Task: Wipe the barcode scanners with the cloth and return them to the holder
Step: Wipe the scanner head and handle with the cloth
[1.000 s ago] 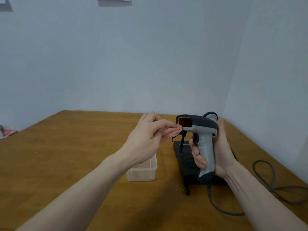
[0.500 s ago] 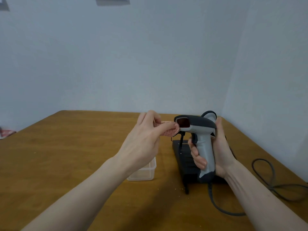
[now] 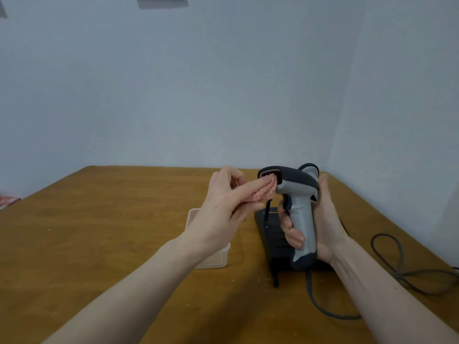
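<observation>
Pressing pink cloth (image 3: 339, 192) onto scanner (image 3: 296, 194) window, left hand (image 3: 223, 212) fingers pinched, right hand (image 3: 320, 227) fingers wrapping upright handle

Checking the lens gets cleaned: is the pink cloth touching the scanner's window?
Touching. The head view shows the cloth, pinched in the left hand, pressed into the scanner window's recess, covering it.

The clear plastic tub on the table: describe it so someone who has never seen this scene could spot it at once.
On the brown wooden table, look just left of the black scanner holder, under the left hand that presses a pink cloth to the grey barcode scanner. The small clear plastic tub sits there, partly hidden by the wrist. It is the only see-through, box-shaped thing on the table.
</observation>
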